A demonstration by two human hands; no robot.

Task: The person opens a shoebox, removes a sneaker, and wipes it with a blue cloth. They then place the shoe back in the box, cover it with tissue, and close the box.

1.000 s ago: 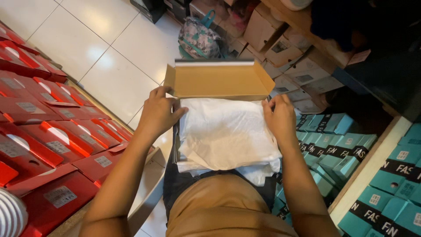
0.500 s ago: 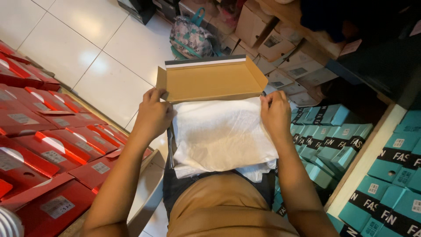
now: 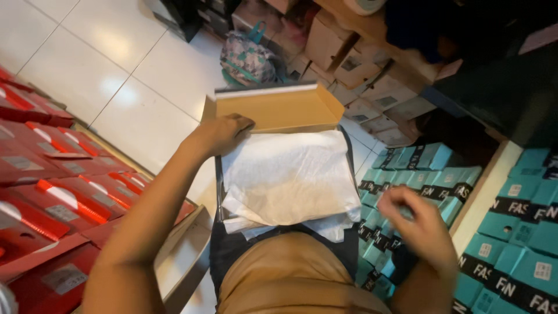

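An open shoe box [image 3: 346,174] rests on my lap, its brown lid [image 3: 279,107] flipped up at the far side. White tissue paper [image 3: 288,177] covers what is inside. My left hand [image 3: 224,132] rests on the box's far left corner, touching the paper's edge. My right hand [image 3: 421,224] is off the box, to its right, above the teal boxes; it is blurred, fingers curled, and nothing shows in it.
Red shoe boxes [image 3: 52,197] are stacked at left. Teal shoe boxes [image 3: 511,256] fill the right side. Brown cartons [image 3: 343,58] and a patterned backpack [image 3: 247,58] lie beyond on the white tiled floor [image 3: 116,70].
My right hand has left the box's right edge and swung out to the right over the teal boxes. My left hand stays at the far left corner.
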